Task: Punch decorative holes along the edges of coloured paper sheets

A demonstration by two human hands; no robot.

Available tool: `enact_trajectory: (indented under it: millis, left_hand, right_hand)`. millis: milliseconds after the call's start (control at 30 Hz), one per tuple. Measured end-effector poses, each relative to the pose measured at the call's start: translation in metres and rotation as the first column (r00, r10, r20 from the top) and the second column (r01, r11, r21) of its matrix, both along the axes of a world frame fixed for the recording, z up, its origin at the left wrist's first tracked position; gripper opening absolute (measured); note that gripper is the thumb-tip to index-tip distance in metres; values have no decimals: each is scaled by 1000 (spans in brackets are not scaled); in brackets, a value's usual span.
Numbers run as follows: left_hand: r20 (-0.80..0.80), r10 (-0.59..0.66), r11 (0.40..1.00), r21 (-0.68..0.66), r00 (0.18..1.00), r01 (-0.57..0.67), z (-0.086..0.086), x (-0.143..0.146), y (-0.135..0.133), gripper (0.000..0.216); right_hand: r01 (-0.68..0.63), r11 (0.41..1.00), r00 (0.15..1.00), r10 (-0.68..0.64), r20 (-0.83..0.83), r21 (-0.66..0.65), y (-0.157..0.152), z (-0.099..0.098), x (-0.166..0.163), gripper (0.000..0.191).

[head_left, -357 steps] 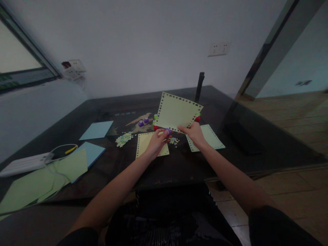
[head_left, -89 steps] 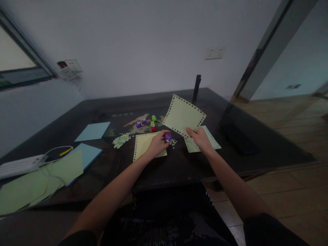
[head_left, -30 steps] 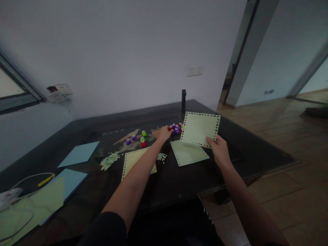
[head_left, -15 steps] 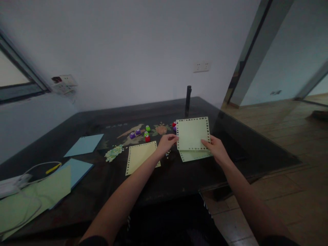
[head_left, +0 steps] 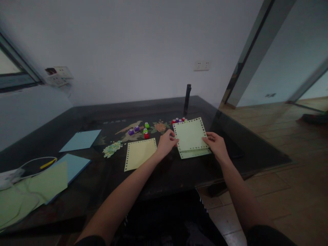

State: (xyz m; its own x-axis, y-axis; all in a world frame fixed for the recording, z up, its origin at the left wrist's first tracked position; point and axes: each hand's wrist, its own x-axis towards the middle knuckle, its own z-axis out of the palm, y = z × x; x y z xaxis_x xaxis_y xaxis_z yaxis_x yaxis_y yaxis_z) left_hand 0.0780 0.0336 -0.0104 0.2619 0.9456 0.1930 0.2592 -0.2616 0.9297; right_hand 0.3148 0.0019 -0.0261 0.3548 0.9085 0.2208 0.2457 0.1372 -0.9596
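Left hand (head_left: 166, 143) pinches left edge of punched sheet (head_left: 191, 135); right hand (head_left: 216, 145) pinches its right edge. Both grips clenched on paper. Sheet sits nearly flat over lower sheet (head_left: 194, 154) at right of tabletop (head_left: 166, 174), offset slightly back; contact unclear. Punches (head_left: 179, 120) just behind sheet. Third sheet (head_left: 139, 154) left of left hand, more punches (head_left: 139, 129) behind it, scraps (head_left: 112, 149) beside. Blue paper (head_left: 80, 140) far left.

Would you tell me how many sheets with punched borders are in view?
3: the top sheet held by the left hand and right hand, a second sheet beneath it, a third sheet lying left of them. More could be hidden underneath.
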Motion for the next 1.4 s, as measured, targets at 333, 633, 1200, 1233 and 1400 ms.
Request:
enact_trajectory:
  millis: [333, 633, 1200, 1233, 1400]
  left_hand:
    - [-372, -39, 997, 54, 927, 63, -13, 5, -9, 10]
    - [-453, -57, 992, 77, 890, 102, -13, 6, -11, 15]
    - [-482, -62, 987, 100, 874, 125, -16, 7, -9, 16]
    - [-493, -56, 987, 104, 868, 123, -16, 8, -9, 16]
    - [-527, -49, 983, 127, 849, 136, -13, 8, -12, 17]
  right_hand:
    - [22, 996, 979, -5, 203, -82, -2, -7, 15, 30]
    - [-23, 988, 955, 66, 289, -151, 2, -17, 23, 27]
    - [34, 986, 903, 39, 428, -160, 1, -15, 19, 34]
    - [45, 986, 889, 33, 457, -159, 0, -15, 19, 33]
    - [93, 987, 798, 5, 602, -132, 0, -15, 19, 31]
